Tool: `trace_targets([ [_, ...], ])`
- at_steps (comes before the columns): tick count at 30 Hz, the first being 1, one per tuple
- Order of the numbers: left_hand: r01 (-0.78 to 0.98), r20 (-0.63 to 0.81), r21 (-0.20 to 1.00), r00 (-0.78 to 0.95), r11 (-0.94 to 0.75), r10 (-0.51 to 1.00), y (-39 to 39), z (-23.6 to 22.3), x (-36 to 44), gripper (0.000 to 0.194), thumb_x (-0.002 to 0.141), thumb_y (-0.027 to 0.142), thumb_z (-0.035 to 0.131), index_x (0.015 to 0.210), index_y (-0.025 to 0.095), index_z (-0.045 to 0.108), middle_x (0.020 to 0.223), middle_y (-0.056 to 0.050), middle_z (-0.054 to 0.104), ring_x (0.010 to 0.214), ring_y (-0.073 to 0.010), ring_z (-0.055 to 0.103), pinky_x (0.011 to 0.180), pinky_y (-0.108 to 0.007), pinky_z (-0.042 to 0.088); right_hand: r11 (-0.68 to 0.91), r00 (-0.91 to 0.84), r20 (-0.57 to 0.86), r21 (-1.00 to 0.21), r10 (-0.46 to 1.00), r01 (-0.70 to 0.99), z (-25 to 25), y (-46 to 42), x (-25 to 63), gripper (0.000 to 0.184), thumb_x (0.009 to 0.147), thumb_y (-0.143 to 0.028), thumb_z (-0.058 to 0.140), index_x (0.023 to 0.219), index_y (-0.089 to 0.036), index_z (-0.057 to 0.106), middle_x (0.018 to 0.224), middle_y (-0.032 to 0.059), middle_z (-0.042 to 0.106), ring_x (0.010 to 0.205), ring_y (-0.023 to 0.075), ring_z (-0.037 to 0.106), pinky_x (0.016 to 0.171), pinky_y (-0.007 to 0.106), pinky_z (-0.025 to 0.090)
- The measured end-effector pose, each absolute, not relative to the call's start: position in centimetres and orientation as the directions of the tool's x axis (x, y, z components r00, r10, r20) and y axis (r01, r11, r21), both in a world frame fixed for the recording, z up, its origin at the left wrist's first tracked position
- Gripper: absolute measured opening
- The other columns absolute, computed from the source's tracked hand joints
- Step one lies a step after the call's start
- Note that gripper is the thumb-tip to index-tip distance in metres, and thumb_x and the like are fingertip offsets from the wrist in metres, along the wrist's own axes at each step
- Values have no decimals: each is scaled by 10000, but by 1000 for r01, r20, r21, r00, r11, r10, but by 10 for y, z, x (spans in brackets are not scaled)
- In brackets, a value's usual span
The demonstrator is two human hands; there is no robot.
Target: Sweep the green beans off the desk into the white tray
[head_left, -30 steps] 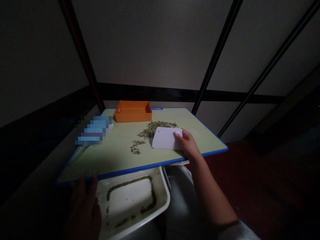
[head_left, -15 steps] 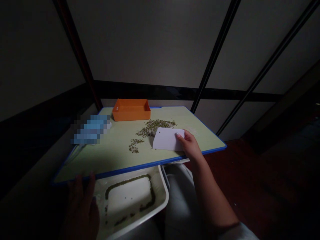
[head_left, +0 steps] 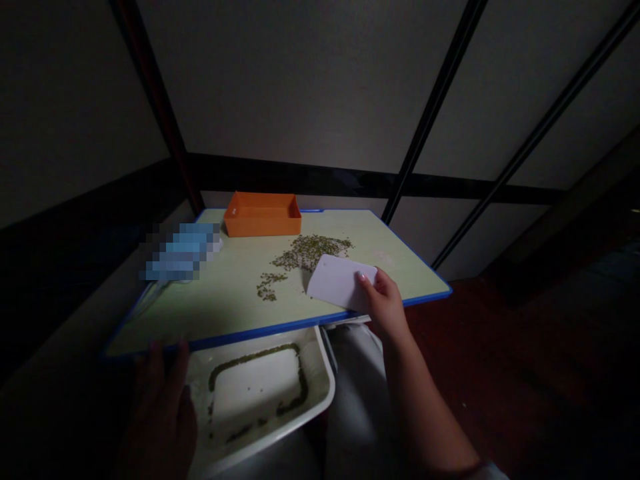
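My right hand holds a white plastic scraper card by its right edge, on the pale green board near the blue front rim. Just beyond the card lies a scatter of small green beans, with a smaller clump to its left. My left hand grips the left rim of a white tray held below the board's front edge. A ring of green beans lies in the tray's bottom groove.
An orange rectangular box stands at the board's far edge. A blurred blue item lies at the board's left. Dark frame bars and a grey wall rise behind. My lap in light trousers is under the tray.
My right hand has pulled the white card a little toward the board's front edge, away from the bean pile. The tray and left hand stay put.
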State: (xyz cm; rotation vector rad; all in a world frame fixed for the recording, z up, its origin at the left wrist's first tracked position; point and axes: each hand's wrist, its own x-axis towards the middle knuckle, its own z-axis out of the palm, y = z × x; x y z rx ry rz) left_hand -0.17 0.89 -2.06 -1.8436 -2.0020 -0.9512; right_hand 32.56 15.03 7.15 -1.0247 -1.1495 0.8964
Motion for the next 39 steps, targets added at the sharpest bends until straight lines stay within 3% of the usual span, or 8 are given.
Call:
trace_targets([
  [5,965,603,258,-125,-44,788,10,-19,-2,728,894,206,406,1528,380,93,1680,-40,61,1524,-322,146,1201,-625,289,279,221,267,-960,938,-27,70,138,319,331,726,-507,717,767,-195,615,728,-2,635,690,164,533,635,271,407],
  [20,932,524,362,-210,7,825,6,-17,1,676,896,226,394,1526,324,166,1673,-92,106,1527,-312,96,1222,-591,255,261,61,261,-965,963,-3,79,102,282,323,807,-511,650,715,-223,536,661,-31,521,633,141,449,559,243,357],
  [28,911,478,410,-258,46,839,8,-11,6,583,919,277,353,1494,191,305,1650,-172,141,1525,-324,82,1220,-598,251,391,296,395,-917,869,77,82,128,307,288,808,-488,653,764,-217,568,694,-19,569,677,157,508,622,256,402],
  [39,930,529,367,-218,11,820,6,-17,4,663,898,239,394,1522,314,182,1674,-87,94,1526,-314,108,1222,-591,266,356,230,368,-930,901,91,84,161,312,302,761,-495,675,796,-197,638,753,19,668,718,183,568,640,276,425],
])
